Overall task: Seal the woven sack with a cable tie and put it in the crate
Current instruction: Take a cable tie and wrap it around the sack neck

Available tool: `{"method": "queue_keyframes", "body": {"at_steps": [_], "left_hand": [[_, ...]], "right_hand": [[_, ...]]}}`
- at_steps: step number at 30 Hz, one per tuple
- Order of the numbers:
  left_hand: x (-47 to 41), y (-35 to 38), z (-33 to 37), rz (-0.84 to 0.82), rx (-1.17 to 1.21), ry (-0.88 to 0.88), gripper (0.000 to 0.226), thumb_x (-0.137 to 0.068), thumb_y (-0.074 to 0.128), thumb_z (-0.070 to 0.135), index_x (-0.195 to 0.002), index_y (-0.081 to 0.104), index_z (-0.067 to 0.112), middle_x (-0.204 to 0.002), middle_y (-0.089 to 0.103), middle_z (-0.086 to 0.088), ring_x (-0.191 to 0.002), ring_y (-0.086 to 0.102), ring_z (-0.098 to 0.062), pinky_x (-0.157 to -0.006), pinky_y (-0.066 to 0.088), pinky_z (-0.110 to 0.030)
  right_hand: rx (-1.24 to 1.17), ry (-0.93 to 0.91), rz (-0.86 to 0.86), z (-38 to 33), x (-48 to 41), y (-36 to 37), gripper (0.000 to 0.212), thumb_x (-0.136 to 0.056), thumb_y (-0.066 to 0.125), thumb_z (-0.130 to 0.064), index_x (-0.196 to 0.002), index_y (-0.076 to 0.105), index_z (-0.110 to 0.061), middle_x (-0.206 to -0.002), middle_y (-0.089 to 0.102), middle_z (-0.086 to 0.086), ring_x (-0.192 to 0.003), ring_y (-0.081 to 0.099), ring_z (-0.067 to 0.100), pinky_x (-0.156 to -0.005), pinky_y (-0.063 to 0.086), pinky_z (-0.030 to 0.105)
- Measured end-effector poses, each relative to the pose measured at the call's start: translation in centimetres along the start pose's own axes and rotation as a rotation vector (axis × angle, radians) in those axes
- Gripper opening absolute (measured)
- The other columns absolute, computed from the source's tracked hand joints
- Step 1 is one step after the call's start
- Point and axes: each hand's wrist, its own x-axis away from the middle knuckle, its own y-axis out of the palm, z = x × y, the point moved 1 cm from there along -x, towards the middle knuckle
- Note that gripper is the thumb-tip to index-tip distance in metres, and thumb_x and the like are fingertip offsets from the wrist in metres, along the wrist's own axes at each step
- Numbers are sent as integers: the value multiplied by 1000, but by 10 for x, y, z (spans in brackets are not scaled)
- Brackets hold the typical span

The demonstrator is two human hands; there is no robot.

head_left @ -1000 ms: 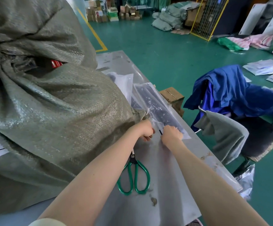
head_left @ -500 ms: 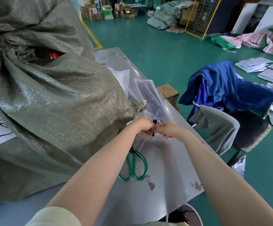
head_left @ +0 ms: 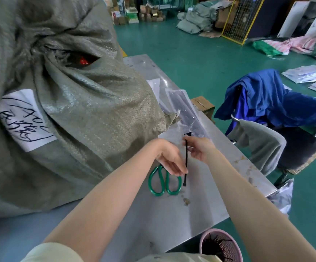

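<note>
A big grey-green woven sack (head_left: 77, 114) fills the left of the metal table (head_left: 172, 214). Its mouth is bunched but still gapes, with something red showing inside. A white handwritten label is stuck on its side. A black cable tie (head_left: 186, 159) hangs upright between my hands, pinched near its top by my right hand (head_left: 200, 149). My left hand (head_left: 170, 161) touches its lower part with fingers stretched out. The clear plastic bag of cable ties (head_left: 185, 112) lies just beyond, against the sack. No crate is in view.
Green-handled scissors (head_left: 164, 184) lie on the table under my left hand. A pink bin (head_left: 221, 244) stands at the table's near edge. A chair draped with blue and grey cloth (head_left: 270, 104) is to the right, with a small cardboard box (head_left: 203, 105) beside the table.
My right hand has drawn one black cable tie out of the plastic bag and pulled it toward me. My left hand has let go of the bag and opened along the tie.
</note>
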Motion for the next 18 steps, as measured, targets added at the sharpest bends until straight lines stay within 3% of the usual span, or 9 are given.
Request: {"method": "queue_keyframes", "body": {"at_steps": [3,5,7,9,11,14,18], "left_hand": [[9,-4,-1,81,53,12,10,-88,59,10,-97,62,7,-87,65,-1,-54,66,-1,-61,55,-13],[15,-11,1,193,182,42,7,-91,48,2,-90,54,7,-84,60,-4,-60,61,-6,-64,53,-16],[22,-17,6,294,348,107,16,-93,36,0,-82,46,7,-71,48,-5,-50,52,-6,-53,47,-14],[29,-19,8,367,446,159,7,-95,37,8,-94,44,7,-69,46,-5,-43,50,-6,-44,45,-13],[30,-18,9,404,437,208,16,-93,48,13,-106,49,4,-74,55,-6,-58,56,-11,-48,49,-15],[32,-16,11,433,470,306,7,-88,55,0,-94,57,1,-73,56,-7,-60,58,-10,-43,51,-12],[51,-23,28,504,520,468,31,-89,51,-4,-120,53,-9,-72,56,-4,-51,60,-5,-46,51,-10]], "right_hand": [[31,10,-107,0,8,8,17,-90,51,-10,-74,54,-9,-63,57,5,-26,35,4,-27,21,12],[142,14,-204,-1,19,6,16,-89,52,-9,-74,56,-7,-65,57,6,-32,42,6,-31,29,12],[254,18,-320,-2,32,2,13,-87,54,-7,-75,60,-8,-61,67,4,-38,53,6,-36,39,11],[336,25,-419,-2,43,3,11,-87,54,-5,-78,60,-8,-60,72,1,-43,61,6,-40,46,11],[355,28,-479,-2,50,7,9,-87,55,-4,-84,60,-10,-65,73,2,-48,65,7,-43,49,12],[411,19,-541,-4,60,12,12,-88,55,-3,-81,60,-12,-69,74,1,-55,68,8,-48,51,13],[410,-82,-507,-18,69,14,10,-90,54,-18,-82,62,-18,-78,72,-3,-68,66,11,-63,50,20]]}}
